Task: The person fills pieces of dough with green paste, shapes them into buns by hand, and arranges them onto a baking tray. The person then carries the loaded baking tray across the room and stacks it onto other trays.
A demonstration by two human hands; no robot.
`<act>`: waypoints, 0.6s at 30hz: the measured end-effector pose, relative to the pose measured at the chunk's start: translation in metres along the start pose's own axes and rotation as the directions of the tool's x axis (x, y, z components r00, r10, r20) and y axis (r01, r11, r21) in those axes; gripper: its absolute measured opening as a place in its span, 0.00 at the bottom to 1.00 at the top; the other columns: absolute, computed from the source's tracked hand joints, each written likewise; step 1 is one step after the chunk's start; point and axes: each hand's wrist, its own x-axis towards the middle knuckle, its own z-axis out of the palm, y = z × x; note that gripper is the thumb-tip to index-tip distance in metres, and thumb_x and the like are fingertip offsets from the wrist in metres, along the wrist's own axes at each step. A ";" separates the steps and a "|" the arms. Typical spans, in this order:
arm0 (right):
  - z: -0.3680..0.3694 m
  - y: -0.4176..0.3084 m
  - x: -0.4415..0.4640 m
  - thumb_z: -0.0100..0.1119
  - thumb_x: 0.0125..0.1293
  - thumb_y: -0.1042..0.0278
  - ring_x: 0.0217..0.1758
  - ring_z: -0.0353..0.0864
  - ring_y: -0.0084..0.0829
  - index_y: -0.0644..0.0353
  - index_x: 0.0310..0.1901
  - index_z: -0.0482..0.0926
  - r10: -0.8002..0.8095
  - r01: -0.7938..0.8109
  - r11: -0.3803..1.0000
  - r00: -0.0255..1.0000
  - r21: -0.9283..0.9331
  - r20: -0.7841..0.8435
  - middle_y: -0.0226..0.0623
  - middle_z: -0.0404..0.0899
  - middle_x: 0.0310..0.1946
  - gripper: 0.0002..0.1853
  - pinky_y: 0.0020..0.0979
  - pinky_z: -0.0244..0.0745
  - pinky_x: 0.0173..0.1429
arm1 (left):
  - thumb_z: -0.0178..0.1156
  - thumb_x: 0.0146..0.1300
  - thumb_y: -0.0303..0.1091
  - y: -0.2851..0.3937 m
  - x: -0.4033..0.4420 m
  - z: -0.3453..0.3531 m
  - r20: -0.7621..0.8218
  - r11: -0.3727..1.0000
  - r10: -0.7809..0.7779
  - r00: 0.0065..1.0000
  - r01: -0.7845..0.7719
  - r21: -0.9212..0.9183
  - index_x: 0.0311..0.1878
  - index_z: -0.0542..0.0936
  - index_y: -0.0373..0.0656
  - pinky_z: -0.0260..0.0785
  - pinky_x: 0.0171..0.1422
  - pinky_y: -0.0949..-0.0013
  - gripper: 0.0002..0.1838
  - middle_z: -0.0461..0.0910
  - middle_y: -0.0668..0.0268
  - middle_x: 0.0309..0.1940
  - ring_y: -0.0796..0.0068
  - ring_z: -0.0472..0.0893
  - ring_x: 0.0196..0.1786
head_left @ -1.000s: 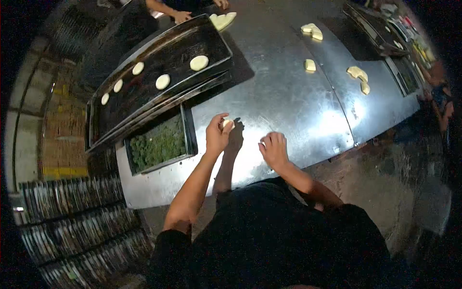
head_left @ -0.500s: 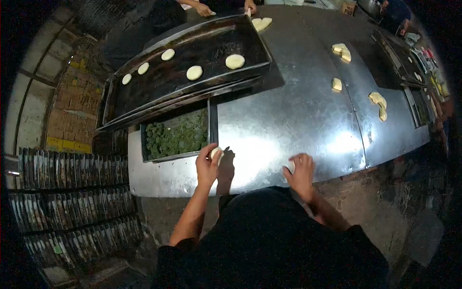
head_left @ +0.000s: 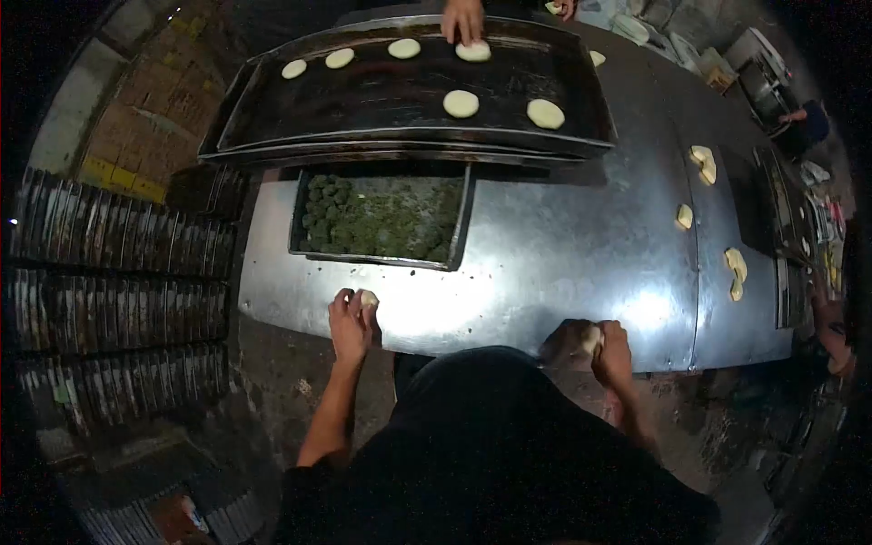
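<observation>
My left hand (head_left: 349,329) is closed on a small pale dough piece (head_left: 368,298) just above the front edge of the metal table. Farther right, over the same edge, my right hand (head_left: 614,354) grips another pale dough piece (head_left: 591,339), its outline slightly blurred. Between and beyond my hands stands a dark rectangular tray (head_left: 459,222) of green filling (head_left: 391,218), rolled into balls at its left side and loose elsewhere. Behind it, a large black baking tray (head_left: 391,143) carries several flat dough rounds (head_left: 460,104).
A co-worker's hand (head_left: 464,20) touches a dough round at the baking tray's far side. On the metal table (head_left: 581,236), loose dough pieces (head_left: 736,272) lie to the right. More trays (head_left: 783,204) stand at the right end. Stacked racks of trays (head_left: 118,309) fill the left.
My view has shifted, so the trays appear higher and further right. My right hand, open before, now grips a dough piece. A co-worker's hand has reached into the baking tray, where more rounds now lie.
</observation>
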 end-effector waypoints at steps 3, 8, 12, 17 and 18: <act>-0.047 -0.064 0.050 0.63 0.59 0.73 0.34 0.78 0.40 0.59 0.54 0.69 0.138 -0.292 0.883 0.910 0.367 0.392 0.44 0.75 0.28 0.22 0.41 0.72 0.47 | 0.61 0.60 0.30 -0.007 0.000 0.008 0.009 0.996 -0.020 1.000 0.021 -0.083 0.51 0.80 0.37 0.70 0.54 0.57 0.16 0.76 0.54 0.46 0.51 0.74 0.50; -0.094 -0.232 0.235 0.60 0.59 0.66 0.48 0.80 0.50 0.63 0.51 0.76 -0.414 0.466 0.727 0.884 0.505 -0.219 0.50 0.80 0.45 0.19 0.41 0.74 0.52 | 0.62 0.59 0.28 0.000 0.015 0.000 0.151 0.977 -0.040 0.988 0.071 -0.203 0.54 0.79 0.39 0.68 0.52 0.59 0.18 0.75 0.57 0.43 0.54 0.73 0.47; -0.064 -0.334 0.396 0.56 0.64 0.56 0.45 0.79 0.50 0.52 0.49 0.81 -0.452 0.654 0.693 0.723 0.305 -0.523 0.46 0.79 0.39 0.16 0.46 0.75 0.50 | 0.63 0.60 0.30 0.010 0.017 -0.015 0.066 0.997 0.035 0.997 -0.030 -0.071 0.53 0.81 0.45 0.68 0.51 0.59 0.17 0.74 0.53 0.45 0.55 0.72 0.46; -0.034 -0.348 0.416 0.56 0.66 0.49 0.45 0.80 0.52 0.57 0.44 0.85 -0.354 0.466 0.873 0.810 0.146 -0.468 0.45 0.83 0.42 0.19 0.54 0.71 0.52 | 0.62 0.58 0.26 -0.002 -0.003 -0.006 0.154 0.972 -0.102 0.983 0.132 -0.193 0.47 0.80 0.38 0.72 0.51 0.58 0.12 0.74 0.52 0.47 0.54 0.76 0.49; -0.053 -0.341 0.378 0.57 0.66 0.50 0.44 0.81 0.50 0.59 0.41 0.85 -0.349 0.590 0.794 0.637 0.144 -0.688 0.46 0.83 0.41 0.19 0.51 0.72 0.51 | 0.62 0.58 0.26 0.005 -0.001 -0.011 0.145 0.969 -0.123 0.982 0.150 -0.194 0.47 0.80 0.38 0.72 0.51 0.58 0.12 0.74 0.52 0.47 0.54 0.76 0.49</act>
